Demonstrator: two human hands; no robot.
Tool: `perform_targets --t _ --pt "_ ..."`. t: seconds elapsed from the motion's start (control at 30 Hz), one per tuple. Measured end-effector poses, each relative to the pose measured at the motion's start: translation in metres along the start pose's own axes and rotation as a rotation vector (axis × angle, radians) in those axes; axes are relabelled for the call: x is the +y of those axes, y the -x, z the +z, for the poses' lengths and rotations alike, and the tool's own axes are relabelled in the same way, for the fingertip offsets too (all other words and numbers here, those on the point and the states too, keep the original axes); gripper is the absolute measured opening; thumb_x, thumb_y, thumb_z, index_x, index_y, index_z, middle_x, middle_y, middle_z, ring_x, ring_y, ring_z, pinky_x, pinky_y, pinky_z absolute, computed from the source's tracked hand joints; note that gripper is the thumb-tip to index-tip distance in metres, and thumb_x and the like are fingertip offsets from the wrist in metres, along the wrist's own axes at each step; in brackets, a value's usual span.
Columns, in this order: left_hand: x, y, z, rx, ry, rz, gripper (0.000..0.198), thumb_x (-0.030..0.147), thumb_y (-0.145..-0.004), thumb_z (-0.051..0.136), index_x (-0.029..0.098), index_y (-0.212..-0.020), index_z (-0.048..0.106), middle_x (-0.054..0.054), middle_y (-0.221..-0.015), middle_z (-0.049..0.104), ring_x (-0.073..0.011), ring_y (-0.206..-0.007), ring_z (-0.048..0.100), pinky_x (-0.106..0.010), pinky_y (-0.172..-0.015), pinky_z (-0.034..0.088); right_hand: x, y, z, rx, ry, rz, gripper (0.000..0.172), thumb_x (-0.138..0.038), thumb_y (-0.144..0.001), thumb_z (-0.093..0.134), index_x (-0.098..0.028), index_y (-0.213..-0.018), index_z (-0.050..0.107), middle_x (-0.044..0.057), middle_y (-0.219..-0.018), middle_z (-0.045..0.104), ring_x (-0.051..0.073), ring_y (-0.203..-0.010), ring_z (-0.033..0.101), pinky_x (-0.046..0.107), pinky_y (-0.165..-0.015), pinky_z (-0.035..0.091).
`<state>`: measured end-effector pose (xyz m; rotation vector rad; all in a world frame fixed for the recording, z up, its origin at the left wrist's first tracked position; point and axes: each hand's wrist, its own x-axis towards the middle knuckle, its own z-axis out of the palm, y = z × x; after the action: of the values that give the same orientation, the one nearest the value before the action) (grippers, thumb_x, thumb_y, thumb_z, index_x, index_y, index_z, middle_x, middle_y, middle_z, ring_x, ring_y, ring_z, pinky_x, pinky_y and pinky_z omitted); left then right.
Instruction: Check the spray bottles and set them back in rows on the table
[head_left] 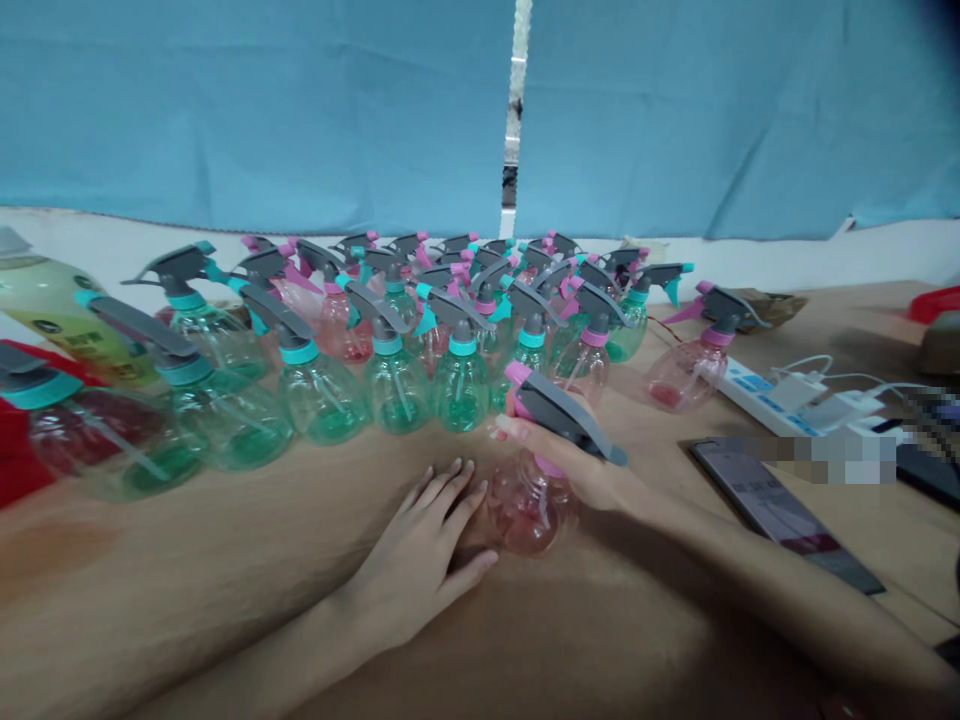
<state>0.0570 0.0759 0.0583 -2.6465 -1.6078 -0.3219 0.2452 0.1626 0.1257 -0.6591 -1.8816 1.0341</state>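
While the right hand (586,474) clasps a round, clear-pink plastic spray bottle (527,512), the empty left hand (420,555) lies spread just left.

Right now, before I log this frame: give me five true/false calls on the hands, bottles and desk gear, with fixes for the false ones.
1. The right hand grips a pink-collared spray bottle by its upper part. True.
2. The left hand is wrapped around a green bottle. False: it lies spread on the table, holding nothing.
3. Several turquoise-collared bottles stand beyond the held one. True.
4. The phone lies left of the held bottle. False: it lies to the right.
5. The power strip has nothing plugged in. False: white plugs sit in it.
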Motion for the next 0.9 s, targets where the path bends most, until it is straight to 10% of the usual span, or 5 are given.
perform_targets --t 0.3,0.9 --pt "-0.0003 -0.0015 0.0001 0.003 0.002 -0.008 0.057 0.055 -0.091 0.041 0.015 -0.130 0.050 -0.014 -0.143 0.044 -0.0300 -0.130 0.041 -0.050 -0.105 0.036 0.0000 -0.0007 0.0016 -0.015 -0.164 -0.056 0.029 -0.036 -0.081 0.063 -0.026 -0.108 0.062 0.002 -0.108 0.067 0.019 -0.101 0.062 0.038 -0.092 0.047" --pt "0.0002 -0.0027 -0.0022 -0.025 0.029 -0.018 0.057 0.055 -0.091 0.040 0.014 -0.129 0.051 -0.015 -0.143 0.042 -0.0312 -0.132 0.039 -0.051 -0.106 0.034 0.0022 -0.0006 0.0033 -0.030 -0.235 -0.009 0.036 -0.036 -0.080 0.065 -0.024 -0.114 0.059 0.005 -0.113 0.066 0.020 -0.107 0.061 0.038 -0.095 0.048"
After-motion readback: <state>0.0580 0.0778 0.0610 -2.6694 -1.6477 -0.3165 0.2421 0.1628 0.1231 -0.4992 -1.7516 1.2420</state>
